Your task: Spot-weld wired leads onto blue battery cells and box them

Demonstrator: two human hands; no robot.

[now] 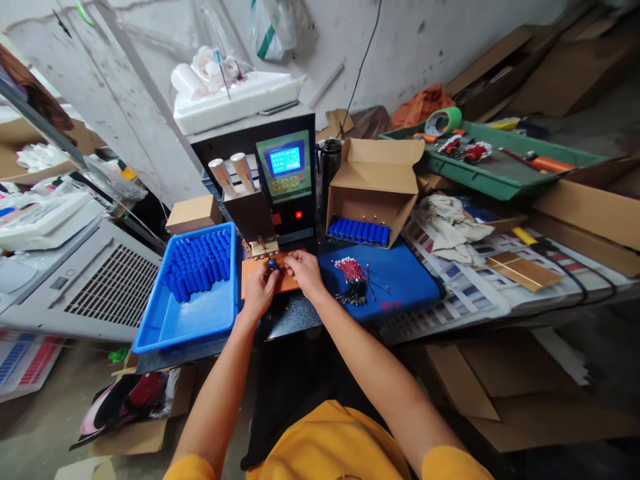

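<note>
Far to the left of the fingers sits a white slatted machine, well apart from the work. Nearer, just left of the left hand, a blue tray holds rows of blue cylindrical cells packed at its far end; a small closed cardboard box stands behind it.

The left hand rests on an orange pad, its fingers curled narrowly around a small blue cell that lies between both hands, directly under the brass tip of the spot welder head. Whether the left fingertips truly pinch the cell or only steady it cannot be told. The right hand meets it from the other side, fingers bent close and touching the same cell. Straight beyond the fingers rises the black welder with a lit blue screen, and a white foam tray on top.

Just right of the right hand, on a blue mat, lies a bundle of red and black wires. Beyond that, an open cardboard box shows more blue cells along its bottom edge. Further right lie a crumpled cloth, colour-swatch sheets and, well away at the back, a green tray of tools
</note>
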